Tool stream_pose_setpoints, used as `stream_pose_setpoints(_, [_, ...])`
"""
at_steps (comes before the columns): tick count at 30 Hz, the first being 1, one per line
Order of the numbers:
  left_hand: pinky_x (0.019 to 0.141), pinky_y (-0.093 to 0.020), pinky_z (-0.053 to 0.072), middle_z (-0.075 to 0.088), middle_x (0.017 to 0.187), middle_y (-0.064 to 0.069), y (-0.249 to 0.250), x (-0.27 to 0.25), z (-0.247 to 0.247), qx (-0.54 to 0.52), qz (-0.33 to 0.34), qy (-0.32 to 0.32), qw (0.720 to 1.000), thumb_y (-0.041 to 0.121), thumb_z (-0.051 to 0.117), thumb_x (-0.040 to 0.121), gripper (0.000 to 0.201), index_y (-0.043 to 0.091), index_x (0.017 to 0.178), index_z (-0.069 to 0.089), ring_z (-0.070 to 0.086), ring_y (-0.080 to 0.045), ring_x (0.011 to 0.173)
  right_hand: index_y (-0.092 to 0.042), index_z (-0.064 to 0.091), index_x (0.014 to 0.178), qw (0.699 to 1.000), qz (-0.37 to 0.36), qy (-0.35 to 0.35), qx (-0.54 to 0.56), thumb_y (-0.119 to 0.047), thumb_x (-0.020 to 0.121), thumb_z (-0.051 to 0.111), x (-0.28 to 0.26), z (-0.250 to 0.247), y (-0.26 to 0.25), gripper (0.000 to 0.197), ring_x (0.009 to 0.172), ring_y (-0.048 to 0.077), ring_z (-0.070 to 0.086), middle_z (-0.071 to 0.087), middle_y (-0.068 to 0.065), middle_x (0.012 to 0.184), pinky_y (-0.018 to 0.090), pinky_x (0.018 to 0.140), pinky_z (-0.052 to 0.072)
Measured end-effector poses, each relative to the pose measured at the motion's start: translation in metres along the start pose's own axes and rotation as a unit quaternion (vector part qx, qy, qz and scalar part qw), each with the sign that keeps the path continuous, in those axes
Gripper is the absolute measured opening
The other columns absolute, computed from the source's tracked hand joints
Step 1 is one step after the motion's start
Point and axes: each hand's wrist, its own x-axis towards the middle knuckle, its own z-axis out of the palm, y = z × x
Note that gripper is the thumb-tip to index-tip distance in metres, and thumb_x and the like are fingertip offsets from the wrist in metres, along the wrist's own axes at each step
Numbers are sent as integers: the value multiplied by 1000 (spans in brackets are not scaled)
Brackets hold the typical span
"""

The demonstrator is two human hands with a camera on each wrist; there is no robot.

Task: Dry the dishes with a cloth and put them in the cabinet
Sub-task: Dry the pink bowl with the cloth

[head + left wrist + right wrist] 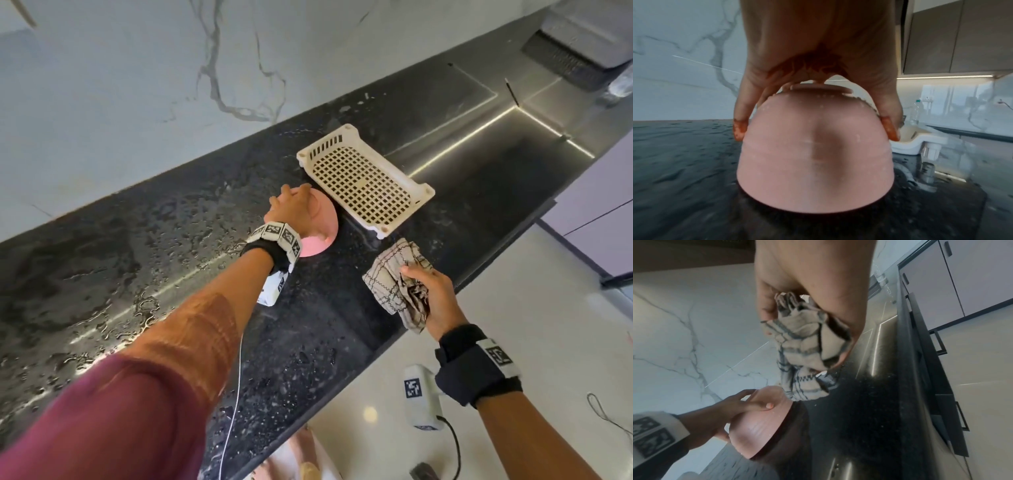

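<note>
**Pink bowl gripped upside down on the wet counter**

Pink bowl [320, 226], a rounded plastic one, sits mouth-down on the black speckled stone countertop [137, 274], which is wet with pooled water to the left of the fingers. Largest behind everything is the white marble-veined wall panel [120, 85] beyond the fingertips. Just past the left hand's fingers, on the right side, lies the cream perforated plastic drying tray [364, 181], rectangular and flat on the counter, close beside the bowl but whether they touch cannot be told.

The left hand [291, 205] comes down over the bowl's upturned base: in the left wrist view its fingers [741, 128] and thumb curl down opposite sides of the bowl's wall, gripping it, with the foot ring under the palm. Water beads dot the bowl's surface.

The right hand [433, 294] is near the counter's front edge, apart from the bowl, its fingers closed around a bunched beige cloth with dark check lines [394, 277]; loose folds spill out beyond the fingertips and below the palm.
</note>
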Motion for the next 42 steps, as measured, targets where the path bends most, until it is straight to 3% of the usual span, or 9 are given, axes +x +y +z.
stream_pose_setpoints(6, [102,-50,37,29,146,-8,-46,-64,-44,-310,-78,31,947,42,84,60,107,23,143,20,35,-33,130,0,62,108,995,3,-100,-5,2,85,53,-18,52,-21,25,98,34,64,64,23,112,39,86,55])
stream_pose_setpoints(11, [58,-33,55,57,114,1,-88,-196,-101,-637,-100,38,763,50,71,49,93,28,133,38,60,-18,94,-1,66,99,975,14,-222,-26,-2,86,53,-56,136,-39,18,91,28,66,69,17,97,36,82,55])
stream_pose_setpoints(16, [98,-57,41,68,111,-10,-136,-302,-110,-772,-102,131,613,54,81,49,73,22,113,64,58,-34,112,13,58,110,925,46,-364,-99,-4,86,52,-133,237,-32,30,96,35,60,61,27,104,46,93,47])
stream_pose_setpoints(23, [97,-46,46,65,119,-12,-165,-379,-103,-819,-16,258,512,57,86,38,89,14,113,67,59,-28,111,-8,60,86,840,101,-514,-144,-13,86,51,-249,326,4,10,78,24,57,60,14,88,32,74,45])
stream_pose_setpoints(27, [69,-35,56,70,103,-10,-171,-398,-110,-815,8,310,489,53,85,36,87,14,111,62,67,-25,94,-18,65,92,789,-26,-574,-219,-51,68,66,-284,343,23,41,90,35,62,66,15,93,36,79,44])
stream_pose_setpoints(32, [71,-32,57,71,98,-7,-175,-411,-120,-824,54,372,424,58,74,53,54,20,92,76,67,-19,94,-19,67,94,677,-260,-613,-313,-29,66,83,-303,337,35,33,78,3,61,67,-8,86,13,70,47])
stream_pose_setpoints(37, [69,-32,56,72,95,-12,-185,-421,-123,-823,88,282,485,59,78,47,63,13,91,76,69,-22,90,-9,61,111,519,-355,-686,-365,-22,64,85,-280,320,33,55,95,-1,54,58,-8,106,9,84,41])
stream_pose_setpoints(39, [72,-38,57,69,105,-15,-189,-419,-123,-827,79,245,499,59,80,46,70,14,99,74,67,-26,97,-15,50,123,521,-357,-665,-398,-28,62,85,-270,317,34,71,111,6,48,49,-6,121,17,97,39])
stream_pose_setpoints(42, [80,-55,53,64,119,-15,-188,-413,-129,-817,50,184,544,65,73,57,75,18,115,66,61,-32,109,-29,43,119,620,-309,-620,-368,-31,64,78,-269,316,38,65,106,8,53,53,-15,110,25,91,48])
